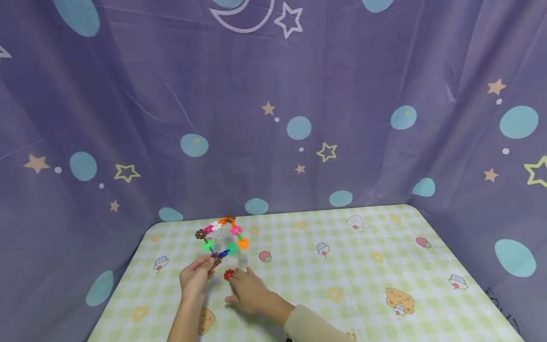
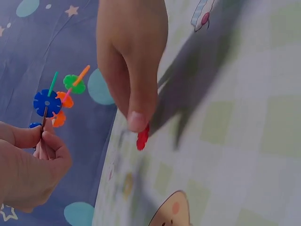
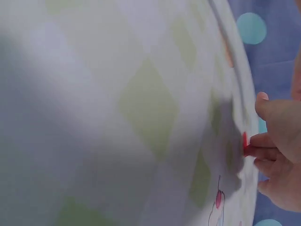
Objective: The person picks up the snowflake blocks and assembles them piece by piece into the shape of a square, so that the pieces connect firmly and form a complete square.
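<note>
My left hand (image 1: pixel 197 278) pinches a brown snowflake disc (image 1: pixel 217 260) between thumb and fingers. This disc belongs to a chain of interlocking plastic snowflake discs, curving up and back in a loop. Green discs (image 1: pixel 209 245), pink ones (image 1: pixel 236 230), an orange one (image 1: pixel 243 243) and a white one (image 1: pixel 216 226) show in the chain. A blue disc (image 2: pixel 47 103) stands just above the pinching fingers in the left wrist view. Lower right of it, my right hand (image 1: pixel 249 290) touches a single red snowflake disc (image 1: pixel 229 274) with its fingertips, thumb held apart.
A table with a green-and-white checked cloth (image 1: pixel 299 294) lies under both hands, printed with cartoon cakes, strawberries and flowers. Behind and beside it hangs a purple curtain (image 1: pixel 256 166) with stars and blue dots. A small dark thing (image 1: pixel 289 339) shows at the bottom edge.
</note>
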The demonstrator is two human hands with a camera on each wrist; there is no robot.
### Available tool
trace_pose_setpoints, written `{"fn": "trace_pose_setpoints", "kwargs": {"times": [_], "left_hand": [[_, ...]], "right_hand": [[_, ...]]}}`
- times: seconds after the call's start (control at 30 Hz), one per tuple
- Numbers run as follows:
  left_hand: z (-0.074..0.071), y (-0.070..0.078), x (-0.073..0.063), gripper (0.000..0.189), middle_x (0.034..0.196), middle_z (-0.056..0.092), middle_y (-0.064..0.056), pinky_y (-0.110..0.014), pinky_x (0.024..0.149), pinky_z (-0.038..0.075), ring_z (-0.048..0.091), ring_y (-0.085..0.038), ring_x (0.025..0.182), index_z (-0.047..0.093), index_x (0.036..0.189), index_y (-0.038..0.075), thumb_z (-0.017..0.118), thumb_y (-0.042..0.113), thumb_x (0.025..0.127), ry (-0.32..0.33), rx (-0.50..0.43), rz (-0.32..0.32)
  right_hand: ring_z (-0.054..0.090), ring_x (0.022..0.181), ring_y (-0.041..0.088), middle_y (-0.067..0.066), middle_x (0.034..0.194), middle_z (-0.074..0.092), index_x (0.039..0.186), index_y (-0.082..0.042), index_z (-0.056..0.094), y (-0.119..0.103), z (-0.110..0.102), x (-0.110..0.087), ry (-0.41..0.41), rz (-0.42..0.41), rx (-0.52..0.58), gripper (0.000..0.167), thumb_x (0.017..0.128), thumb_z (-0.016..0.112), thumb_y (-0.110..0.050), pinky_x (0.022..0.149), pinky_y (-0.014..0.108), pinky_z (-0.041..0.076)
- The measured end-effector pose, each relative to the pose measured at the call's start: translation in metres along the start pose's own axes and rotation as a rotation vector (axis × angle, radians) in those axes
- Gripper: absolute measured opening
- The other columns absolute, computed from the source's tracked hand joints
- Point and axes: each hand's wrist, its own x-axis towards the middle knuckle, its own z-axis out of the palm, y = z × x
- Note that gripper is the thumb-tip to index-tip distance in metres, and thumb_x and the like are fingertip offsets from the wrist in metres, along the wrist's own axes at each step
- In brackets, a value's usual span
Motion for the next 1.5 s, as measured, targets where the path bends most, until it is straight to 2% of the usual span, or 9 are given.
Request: {"fn": "trace_pose_setpoints", "kwargs": {"times": [0.17,0.33,0.6,0.87,0.97,1.13,1.23,1.37,1.5], "left_hand": [[0.009,-0.004,-0.005,0.035,0.07,0.068,0.013,-0.013,0.061,0.053,0.062,0.002,0.064,0.058,0.12,-0.012,0.063,0.005,0.09,-0.032,0.006,-0.001],[0.018,-0.007,-0.01,0.035,0.072,0.069,0.01,-0.014,0.062,0.054,0.063,0.001,0.065,0.058,0.119,-0.012,0.063,0.003,0.088,-0.057,0.021,0.001],[0.027,-0.014,-0.017,0.033,0.074,0.07,0.007,-0.013,0.061,0.053,0.061,0.001,0.064,0.058,0.118,-0.015,0.062,0.0,0.088,-0.1,0.021,0.04],[0.036,-0.017,-0.023,0.031,0.071,0.07,0.006,-0.015,0.061,0.054,0.061,0.0,0.062,0.059,0.115,-0.017,0.061,-0.003,0.087,-0.132,0.035,0.05],[0.038,-0.018,-0.025,0.03,0.072,0.07,0.004,-0.014,0.06,0.054,0.061,0.0,0.062,0.059,0.114,-0.017,0.061,-0.004,0.087,-0.145,0.036,0.052],[0.038,-0.019,-0.028,0.03,0.074,0.071,0.004,-0.014,0.061,0.054,0.062,-0.001,0.063,0.059,0.114,-0.017,0.061,-0.003,0.087,-0.159,0.035,0.041],[0.037,-0.018,-0.029,0.031,0.074,0.071,0.004,-0.015,0.061,0.053,0.062,-0.001,0.064,0.058,0.116,-0.016,0.06,-0.002,0.088,-0.156,0.037,0.037],[0.037,-0.018,-0.029,0.031,0.074,0.07,0.005,-0.015,0.061,0.053,0.061,-0.001,0.064,0.059,0.116,-0.016,0.06,-0.001,0.089,-0.152,0.038,0.037],[0.037,-0.019,-0.031,0.03,0.074,0.071,0.004,-0.016,0.062,0.053,0.061,-0.001,0.064,0.059,0.114,-0.016,0.061,-0.001,0.088,-0.167,0.044,0.033]], "right_hand": [[0.047,0.135,0.017,0.002,0.138,0.056,0.133,-0.011,0.055,0.009,-0.005,-0.026,0.0,0.049,0.038,0.063,0.091,0.052,-0.057,0.114,0.039,0.038],[0.049,0.134,0.021,0.006,0.137,0.056,0.131,-0.008,0.056,0.033,-0.01,-0.053,0.004,0.091,0.137,0.064,0.089,0.055,-0.057,0.114,0.043,0.038],[0.053,0.129,0.03,0.014,0.132,0.059,0.124,-0.003,0.059,0.072,-0.015,-0.105,0.093,0.163,0.189,0.063,0.085,0.062,-0.052,0.112,0.049,0.039],[0.052,0.128,0.035,0.019,0.135,0.056,0.132,-0.001,0.052,0.097,-0.016,-0.146,0.139,0.244,0.268,0.069,0.085,0.063,-0.05,0.111,0.052,0.037],[0.055,0.125,0.034,0.017,0.131,0.059,0.13,-0.001,0.053,0.103,-0.018,-0.153,0.165,0.242,0.26,0.068,0.084,0.065,-0.05,0.111,0.051,0.037],[0.062,0.113,0.029,0.011,0.116,0.065,0.118,-0.001,0.06,0.11,-0.019,-0.154,0.287,0.234,0.236,0.055,0.081,0.073,-0.04,0.106,0.048,0.044],[0.063,0.107,0.028,0.01,0.11,0.066,0.112,0.0,0.062,0.115,-0.021,-0.149,0.36,0.235,0.229,0.047,0.079,0.077,-0.03,0.098,0.045,0.05],[0.063,0.095,0.027,0.011,0.101,0.065,0.107,0.002,0.063,0.124,-0.021,-0.141,0.426,0.178,0.175,0.042,0.075,0.08,-0.019,0.085,0.04,0.055],[0.059,0.084,0.023,0.009,0.09,0.063,0.097,0.002,0.066,0.133,-0.018,-0.134,0.446,0.135,0.139,0.034,0.07,0.081,-0.01,0.076,0.034,0.055]]}}
